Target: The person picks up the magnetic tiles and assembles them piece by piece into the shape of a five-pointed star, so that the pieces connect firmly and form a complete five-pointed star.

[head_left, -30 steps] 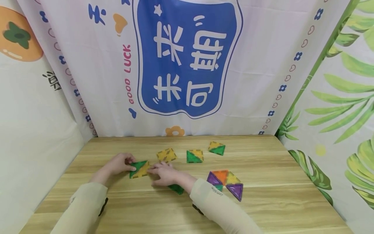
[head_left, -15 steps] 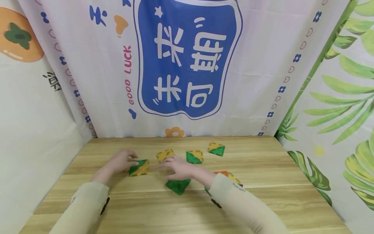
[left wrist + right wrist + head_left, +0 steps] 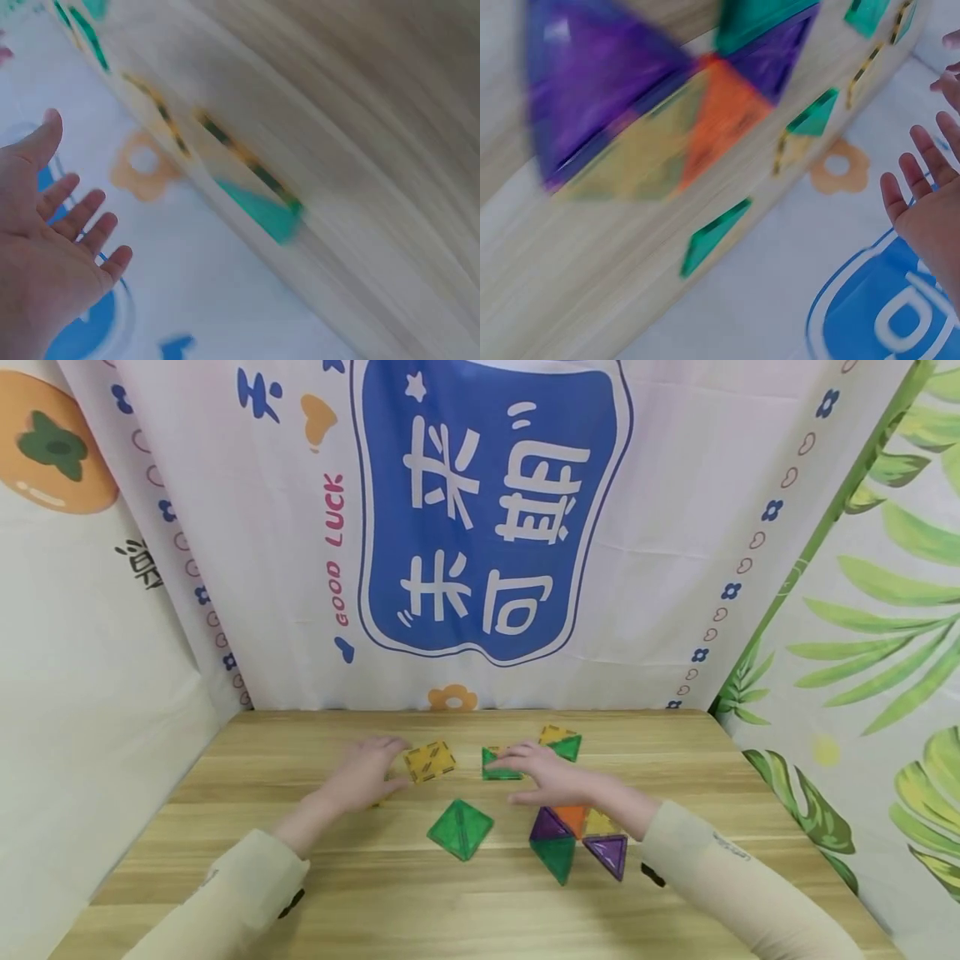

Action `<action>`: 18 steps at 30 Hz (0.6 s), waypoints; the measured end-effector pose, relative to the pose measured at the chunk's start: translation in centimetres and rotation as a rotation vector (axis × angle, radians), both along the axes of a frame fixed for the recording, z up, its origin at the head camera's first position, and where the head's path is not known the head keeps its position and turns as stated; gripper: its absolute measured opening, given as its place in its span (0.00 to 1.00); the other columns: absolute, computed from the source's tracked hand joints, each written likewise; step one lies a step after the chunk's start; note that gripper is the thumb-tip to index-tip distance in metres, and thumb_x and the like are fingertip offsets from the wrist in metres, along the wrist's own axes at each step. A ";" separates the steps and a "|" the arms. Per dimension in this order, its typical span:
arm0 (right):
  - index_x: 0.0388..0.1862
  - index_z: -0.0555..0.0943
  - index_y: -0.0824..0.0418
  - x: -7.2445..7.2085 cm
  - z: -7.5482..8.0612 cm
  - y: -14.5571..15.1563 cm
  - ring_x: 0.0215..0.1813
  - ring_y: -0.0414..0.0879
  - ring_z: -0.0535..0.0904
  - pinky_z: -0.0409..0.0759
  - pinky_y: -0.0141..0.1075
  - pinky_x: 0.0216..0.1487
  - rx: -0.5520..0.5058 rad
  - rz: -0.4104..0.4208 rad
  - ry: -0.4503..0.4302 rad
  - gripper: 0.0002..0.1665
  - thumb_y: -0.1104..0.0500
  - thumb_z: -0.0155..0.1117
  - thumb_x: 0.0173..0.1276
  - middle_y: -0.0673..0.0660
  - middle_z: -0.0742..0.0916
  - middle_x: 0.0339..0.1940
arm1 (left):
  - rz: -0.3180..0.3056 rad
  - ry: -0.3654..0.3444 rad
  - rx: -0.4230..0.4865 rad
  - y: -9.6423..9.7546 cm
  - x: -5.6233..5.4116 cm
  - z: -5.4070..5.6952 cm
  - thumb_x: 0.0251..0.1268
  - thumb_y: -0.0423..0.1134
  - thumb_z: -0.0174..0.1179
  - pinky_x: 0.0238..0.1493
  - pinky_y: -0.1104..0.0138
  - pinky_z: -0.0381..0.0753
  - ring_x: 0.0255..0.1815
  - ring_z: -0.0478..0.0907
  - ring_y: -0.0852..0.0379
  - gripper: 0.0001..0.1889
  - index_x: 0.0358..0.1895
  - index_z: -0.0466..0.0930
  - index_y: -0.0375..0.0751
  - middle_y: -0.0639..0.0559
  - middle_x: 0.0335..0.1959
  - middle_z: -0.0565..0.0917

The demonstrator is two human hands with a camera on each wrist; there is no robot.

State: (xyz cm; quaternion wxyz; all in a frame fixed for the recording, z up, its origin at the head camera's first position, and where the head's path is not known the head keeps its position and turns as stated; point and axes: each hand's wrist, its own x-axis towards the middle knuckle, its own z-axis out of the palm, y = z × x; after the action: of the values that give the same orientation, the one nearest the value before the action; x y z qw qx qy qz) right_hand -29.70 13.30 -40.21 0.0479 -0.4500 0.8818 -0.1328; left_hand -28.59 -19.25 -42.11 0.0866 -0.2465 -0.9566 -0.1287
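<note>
My left hand (image 3: 363, 777), blurred, hovers with loosely extended fingers beside a yellow square made of two triangle magnetic tiles (image 3: 430, 762). Beneath it, a green-and-yellow square is almost wholly hidden, only a yellow sliver (image 3: 380, 802) showing. In the left wrist view that hand (image 3: 56, 247) has its fingers spread and holds nothing. My right hand (image 3: 547, 774) reaches over another green-and-yellow square (image 3: 495, 770) and partly covers it. The right wrist view shows the fingers of this hand (image 3: 934, 202) extended and holding nothing. Between both hands lies a green square of two triangles (image 3: 460, 830).
Right of centre sits a cluster of triangle tiles: purple (image 3: 550, 824), orange (image 3: 572, 818), yellow (image 3: 602, 823), a second purple (image 3: 607, 855) and dark green (image 3: 553, 858). Another green-and-yellow piece (image 3: 566, 747) lies near the wooden table's (image 3: 360, 893) back edge, below a printed curtain (image 3: 660, 568).
My right hand has left the left-hand square and moved right to the middle green-and-yellow one. The left hand has let go of its square and shifted right over it, towards the yellow square.
</note>
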 end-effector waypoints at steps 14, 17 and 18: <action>0.66 0.70 0.59 0.0 -3.2 8.5 0.69 0.60 0.63 0.64 0.56 0.66 -0.041 -0.084 -0.106 0.33 0.56 0.66 0.63 0.61 0.73 0.66 | -0.182 -0.129 -0.031 10.4 5.1 -1.5 0.55 0.54 0.66 0.68 0.46 0.58 0.70 0.60 0.45 0.40 0.69 0.62 0.41 0.45 0.69 0.66; 0.66 0.70 0.61 -0.1 -4.0 9.7 0.67 0.61 0.65 0.65 0.57 0.64 -0.057 -0.093 -0.098 0.35 0.54 0.68 0.61 0.61 0.74 0.65 | -0.226 -0.160 -0.042 12.0 5.3 -1.9 0.54 0.55 0.65 0.69 0.46 0.58 0.71 0.59 0.46 0.42 0.70 0.60 0.43 0.46 0.70 0.65; 0.65 0.71 0.62 -0.1 -4.3 10.1 0.66 0.60 0.66 0.66 0.57 0.64 -0.058 -0.098 -0.101 0.35 0.53 0.68 0.60 0.60 0.75 0.65 | -0.241 -0.167 -0.043 12.5 5.2 -2.1 0.54 0.55 0.65 0.69 0.46 0.58 0.71 0.59 0.46 0.42 0.70 0.60 0.43 0.47 0.70 0.65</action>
State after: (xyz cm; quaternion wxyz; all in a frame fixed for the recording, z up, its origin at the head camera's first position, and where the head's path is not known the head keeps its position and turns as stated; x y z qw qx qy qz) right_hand -29.78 23.38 -44.52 0.0730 -0.4000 0.8951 -0.1829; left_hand -23.38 -6.77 -44.19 -0.0147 -0.3501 -0.9265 -0.1376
